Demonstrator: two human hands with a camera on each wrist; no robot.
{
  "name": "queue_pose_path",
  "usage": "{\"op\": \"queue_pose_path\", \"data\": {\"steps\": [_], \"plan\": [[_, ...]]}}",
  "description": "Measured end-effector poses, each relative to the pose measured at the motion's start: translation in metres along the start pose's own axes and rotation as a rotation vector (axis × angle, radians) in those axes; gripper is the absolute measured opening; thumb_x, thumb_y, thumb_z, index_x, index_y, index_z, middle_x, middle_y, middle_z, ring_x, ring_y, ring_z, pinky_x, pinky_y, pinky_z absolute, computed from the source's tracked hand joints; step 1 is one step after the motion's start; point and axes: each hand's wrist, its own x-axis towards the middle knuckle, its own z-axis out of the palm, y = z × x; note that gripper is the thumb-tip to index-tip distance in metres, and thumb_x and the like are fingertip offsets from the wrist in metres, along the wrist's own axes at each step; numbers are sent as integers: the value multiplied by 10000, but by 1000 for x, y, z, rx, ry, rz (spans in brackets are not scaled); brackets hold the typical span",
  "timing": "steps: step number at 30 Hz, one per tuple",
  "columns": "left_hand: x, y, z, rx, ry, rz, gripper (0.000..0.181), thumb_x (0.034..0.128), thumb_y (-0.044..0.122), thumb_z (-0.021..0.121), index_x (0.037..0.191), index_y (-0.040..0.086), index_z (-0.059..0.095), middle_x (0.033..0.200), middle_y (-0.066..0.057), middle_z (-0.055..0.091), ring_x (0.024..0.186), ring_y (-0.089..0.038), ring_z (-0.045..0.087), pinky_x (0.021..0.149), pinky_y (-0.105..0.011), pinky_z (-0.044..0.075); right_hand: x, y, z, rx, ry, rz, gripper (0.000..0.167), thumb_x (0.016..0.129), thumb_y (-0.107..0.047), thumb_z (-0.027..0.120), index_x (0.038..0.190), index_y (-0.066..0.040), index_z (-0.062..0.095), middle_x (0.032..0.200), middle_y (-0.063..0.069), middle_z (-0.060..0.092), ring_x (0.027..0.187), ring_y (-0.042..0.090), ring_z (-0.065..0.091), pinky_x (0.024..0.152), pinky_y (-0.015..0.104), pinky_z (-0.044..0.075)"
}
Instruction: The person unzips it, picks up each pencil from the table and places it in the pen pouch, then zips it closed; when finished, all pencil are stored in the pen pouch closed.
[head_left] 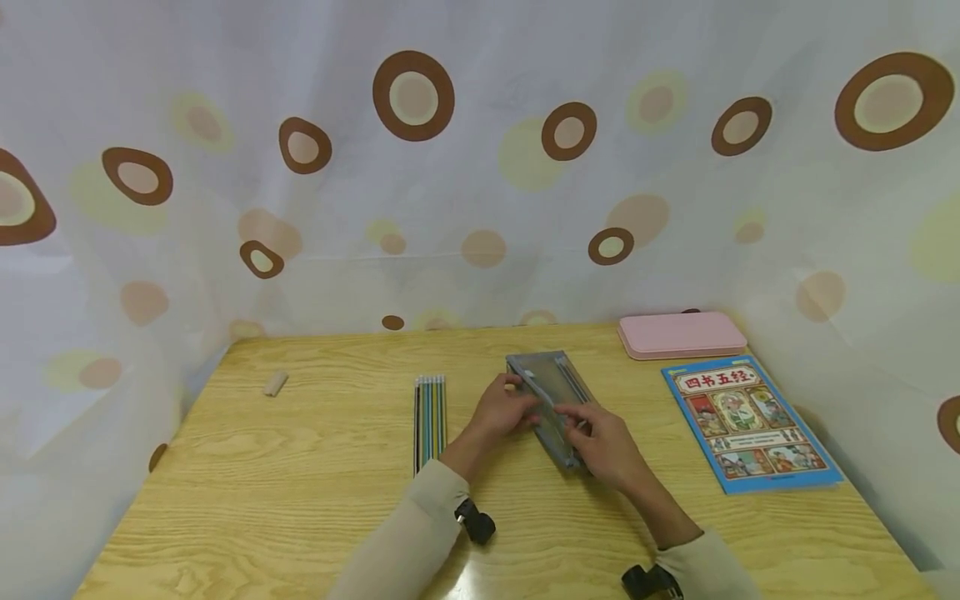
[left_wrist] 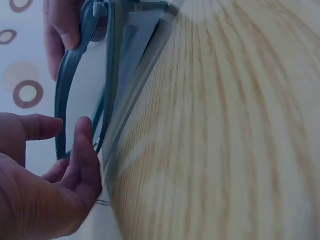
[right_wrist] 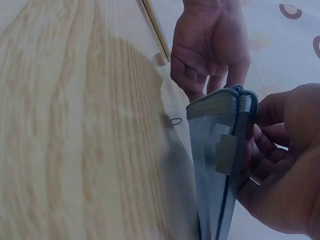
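A grey mesh zip pouch (head_left: 551, 392) lies at a slant between both hands, its long zipped edge parted into a gap in the left wrist view. Several thin pencils (head_left: 573, 379) show in it along its right side. My left hand (head_left: 504, 408) has its thumb and fingers about the rim (left_wrist: 60, 142) near one end. Farther along that rim, my right hand (head_left: 603, 442) pinches the edge. In the right wrist view, its fingers curl against the pouch's side, partly hidden behind the pouch end (right_wrist: 215, 135).
Left of the pouch lies a row of several striped pencils (head_left: 430, 417), partly behind the left forearm. A small beige eraser (head_left: 275, 383) sits at the far left. On the right are a pink case (head_left: 682, 335) and a blue-bordered book (head_left: 750, 425). A patterned curtain (head_left: 480, 167) surrounds the wooden table (head_left: 315, 483).
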Motion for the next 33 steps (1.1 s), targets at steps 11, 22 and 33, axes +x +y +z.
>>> {"op": "queue_pose_path", "data": {"steps": [11,22,33], "plan": [[-19,1,-37,257,21,104,445,886,168,602,1311,92,495,1036,-66,627,759,-179,661,606,-273,505,1,3,2,-8,12,-5,291,924,-56,579,1201,-68,668,937,41,600,747,113,532,594,225,445],[-49,4,-73,455,72,167,456,913,176,561,1347,76,460,1148,-119,568,802,-181,601,586,-294,453,0,3,2,-10,9,-22,292,934,-62,569,1209,-72,666,937,36,607,720,96,525,585,230,440],[-53,-6,-112,723,278,172,437,876,191,608,1295,85,539,1100,-88,587,720,-168,518,581,-270,421,-2,4,1,-17,7,-35,295,955,-84,547,1230,-81,652,956,33,604,706,83,516,576,239,436]]}}
